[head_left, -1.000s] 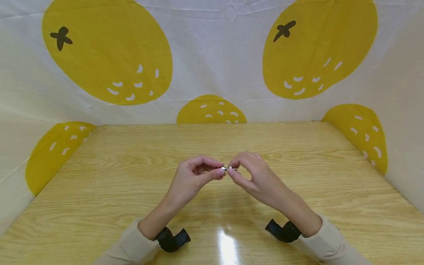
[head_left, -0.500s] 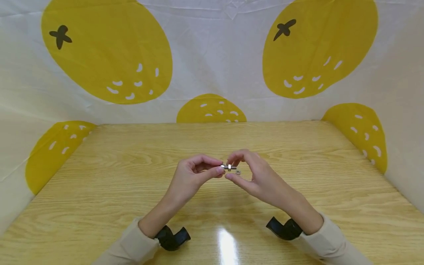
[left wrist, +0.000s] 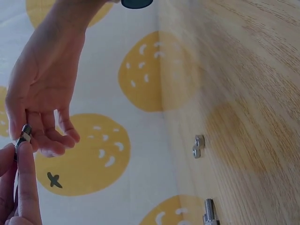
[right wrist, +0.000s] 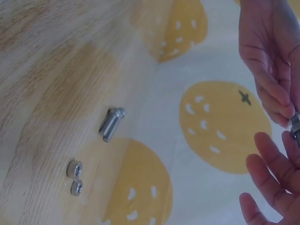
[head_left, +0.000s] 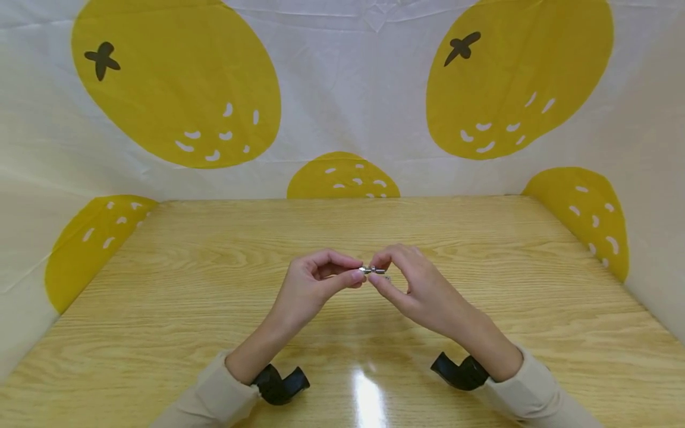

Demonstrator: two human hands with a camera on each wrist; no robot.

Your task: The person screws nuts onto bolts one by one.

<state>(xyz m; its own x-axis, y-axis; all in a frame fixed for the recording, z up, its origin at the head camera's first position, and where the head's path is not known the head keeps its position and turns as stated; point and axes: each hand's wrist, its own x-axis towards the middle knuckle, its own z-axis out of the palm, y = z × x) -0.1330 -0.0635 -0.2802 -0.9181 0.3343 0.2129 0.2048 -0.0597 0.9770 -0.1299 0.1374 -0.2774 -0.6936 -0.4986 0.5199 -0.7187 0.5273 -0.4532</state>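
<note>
Between the two hands, in the head view, a small silver bolt (head_left: 380, 271) lies level, with a hex nut (left wrist: 26, 137) partway along its thread. The left hand (head_left: 313, 282) pinches the bolt's head end between thumb and fingertips. From the other side the right hand (head_left: 414, 285) pinches the nut with thumb and index finger, its other fingers loosely bent in the left wrist view. Two loose nuts, a larger one (right wrist: 75, 168) and a smaller one (right wrist: 76, 188), lie on the table beyond the hands.
Loose bolts (right wrist: 111, 124) lie side by side on the wood-grain table (head_left: 214, 238), hidden behind the hands in the head view. A white cloth (head_left: 353, 89) with yellow fruit prints hangs around the table's back and sides. Black straps (head_left: 278, 386) sit on both wrists.
Half a second ago the right thumb and index finger were spread apart, baring the nut; now they have come back together on it. The left hand keeps its grip almost unmoved.
</note>
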